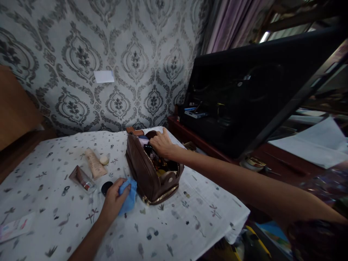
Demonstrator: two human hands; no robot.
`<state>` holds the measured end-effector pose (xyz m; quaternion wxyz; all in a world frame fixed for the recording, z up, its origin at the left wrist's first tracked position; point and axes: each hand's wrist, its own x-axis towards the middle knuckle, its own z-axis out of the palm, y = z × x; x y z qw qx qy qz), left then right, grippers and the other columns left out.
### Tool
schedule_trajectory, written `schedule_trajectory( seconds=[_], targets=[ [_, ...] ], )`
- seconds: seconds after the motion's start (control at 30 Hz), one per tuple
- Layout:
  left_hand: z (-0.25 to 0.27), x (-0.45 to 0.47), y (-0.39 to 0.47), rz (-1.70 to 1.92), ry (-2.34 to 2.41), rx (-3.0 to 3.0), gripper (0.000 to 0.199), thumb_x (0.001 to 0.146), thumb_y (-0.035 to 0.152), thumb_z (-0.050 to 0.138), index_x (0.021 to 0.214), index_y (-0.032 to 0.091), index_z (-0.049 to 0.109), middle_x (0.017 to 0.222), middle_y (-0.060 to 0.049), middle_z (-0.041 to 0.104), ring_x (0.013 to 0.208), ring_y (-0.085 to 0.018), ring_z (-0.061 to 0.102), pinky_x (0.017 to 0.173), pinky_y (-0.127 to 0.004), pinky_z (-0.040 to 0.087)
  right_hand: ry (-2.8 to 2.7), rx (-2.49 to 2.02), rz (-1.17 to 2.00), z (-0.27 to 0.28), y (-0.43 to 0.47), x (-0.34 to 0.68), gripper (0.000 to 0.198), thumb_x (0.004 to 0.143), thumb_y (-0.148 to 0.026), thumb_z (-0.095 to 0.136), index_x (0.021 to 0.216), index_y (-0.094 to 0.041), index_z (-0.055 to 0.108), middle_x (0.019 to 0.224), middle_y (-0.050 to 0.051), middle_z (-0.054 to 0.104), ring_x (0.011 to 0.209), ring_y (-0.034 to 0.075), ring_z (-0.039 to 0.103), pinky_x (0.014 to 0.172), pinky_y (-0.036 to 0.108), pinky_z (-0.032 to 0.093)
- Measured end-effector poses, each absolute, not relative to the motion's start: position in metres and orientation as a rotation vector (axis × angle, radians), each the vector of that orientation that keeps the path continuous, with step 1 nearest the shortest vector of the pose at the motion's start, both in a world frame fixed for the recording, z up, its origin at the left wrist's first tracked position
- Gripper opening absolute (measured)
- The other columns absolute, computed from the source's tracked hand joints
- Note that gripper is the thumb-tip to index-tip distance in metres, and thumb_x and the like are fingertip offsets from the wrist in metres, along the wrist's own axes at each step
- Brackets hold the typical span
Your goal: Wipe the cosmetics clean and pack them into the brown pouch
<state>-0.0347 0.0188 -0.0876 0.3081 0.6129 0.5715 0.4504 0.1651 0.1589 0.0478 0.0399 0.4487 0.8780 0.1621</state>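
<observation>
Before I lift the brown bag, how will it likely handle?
The bag probably flexes somewhat, as its leather-like walls look soft and rounded. It may feel heavy for its size, with several small items inside. Its open top could spill them if tipped.

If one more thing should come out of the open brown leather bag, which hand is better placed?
Probably the right hand: its fingers are at the opening of the brown leather bag, whereas the left hand is outside, holding a crumpled light-blue cloth.

Contents [161, 171] of the brown bag [144, 174] partly hidden, indistinct
</observation>
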Motion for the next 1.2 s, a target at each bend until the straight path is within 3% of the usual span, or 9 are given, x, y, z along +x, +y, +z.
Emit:
schedule_trajectory(
  seconds=[0.2,0.37,0.5,0.73,0.8,0.9,0.97,1.03,1.2],
  targets=[
    [-0.085,-0.034,0.018,1.184,1.51,1.601,0.035,0.083,0.053,0.056,0.081,0.018,0.066,0.072,-0.001,0.06,0.07,-0.018,0.057,0.064,-0.025,0.047,2.728,1.478,0.395,0.06,0.162,0.167,0.025,0.092,-0.012,0.05,0.104,-0.012,0.072,0.106,0.019,0.073,0.105,0.029,0.065,0.096,0.044,0.038],
    [-0.084,-0.032,0.018,1.197,1.531,1.615,0.035,0.082,0.053,0.056,0.08,0.019,0.065,0.071,-0.001,0.06,0.068,-0.017,0.056,0.063,-0.026,0.046,2.792,1.627,0.284,0.079,0.161,0.176,0.025,0.095,-0.023,0.049,0.098,-0.016,0.072,0.098,0.011,0.076,0.088,0.022,0.068,0.07,0.029,0.039],
    [-0.087,-0.034,0.02,1.203,1.547,1.668,0.035,0.083,0.052,0.055,0.077,0.019,0.065,0.07,-0.001,0.061,0.067,-0.018,0.057,0.066,-0.027,0.046,2.895,1.731,0.224,0.085,0.154,0.19,0.026,0.097,-0.026,0.047,0.095,-0.017,0.071,0.093,0.007,0.075,0.084,0.019,0.066,0.065,0.026,0.037],
    [-0.088,-0.034,0.021,1.163,1.57,1.643,0.04,0.081,0.058,0.057,0.077,0.02,0.065,0.069,-0.001,0.062,0.067,-0.018,0.057,0.066,-0.028,0.047,3.68,1.806,-0.394,0.067,0.099,0.221,0.018,0.093,-0.024,0.055,0.079,-0.016,0.065,0.075,0.001,0.07,0.069,0.013,0.062,0.065,0.023,0.043],
    [-0.088,-0.033,0.02,1.152,1.602,1.647,0.04,0.081,0.059,0.057,0.077,0.02,0.065,0.068,0.0,0.061,0.066,-0.018,0.056,0.065,-0.028,0.047,3.91,1.666,-0.481,0.049,0.072,0.222,0.018,0.096,-0.022,0.053,0.082,-0.017,0.063,0.074,0.0,0.07,0.064,0.011,0.061,0.063,0.022,0.044],
    [-0.086,-0.032,0.02,1.139,1.653,1.644,0.041,0.08,0.06,0.058,0.079,0.019,0.065,0.069,0.0,0.062,0.065,-0.017,0.056,0.063,-0.027,0.047,4.273,0.926,-0.133,0.008,0.034,0.209,0.02,0.096,-0.017,0.05,0.078,-0.019,0.059,0.06,-0.003,0.059,0.055,0.011,0.052,0.055,0.024,0.041],
    [-0.085,-0.031,0.019,1.135,1.672,1.65,0.04,0.081,0.058,0.057,0.08,0.019,0.065,0.071,0.0,0.063,0.067,-0.017,0.057,0.064,-0.026,0.048,4.22,0.305,0.03,-0.022,0.017,0.195,0.028,0.094,-0.018,0.052,0.067,-0.021,0.054,0.055,-0.004,0.054,0.053,0.011,0.049,0.052,0.026,0.038],
    [-0.084,-0.032,0.017,1.138,1.687,1.695,0.037,0.083,0.055,0.057,0.08,0.019,0.064,0.072,0.0,0.064,0.068,-0.017,0.059,0.065,-0.026,0.049,4.065,0.026,0.087,-0.046,0.008,0.181,0.024,0.091,-0.016,0.057,0.067,-0.02,0.057,0.057,-0.005,0.058,0.054,0.01,0.047,0.053,0.026,0.039],
    [-0.076,-0.038,0.014,1.252,1.747,2.069,0.022,0.09,0.04,0.056,0.084,0.02,0.064,0.08,0.0,0.067,0.074,-0.016,0.063,0.072,-0.025,0.052,3.668,0.065,-0.052,-0.082,0.01,0.155,0.018,0.087,-0.031,0.065,0.074,-0.022,0.058,0.06,-0.005,0.062,0.056,0.013,0.051,0.048,0.028,0.033]
  ],
)
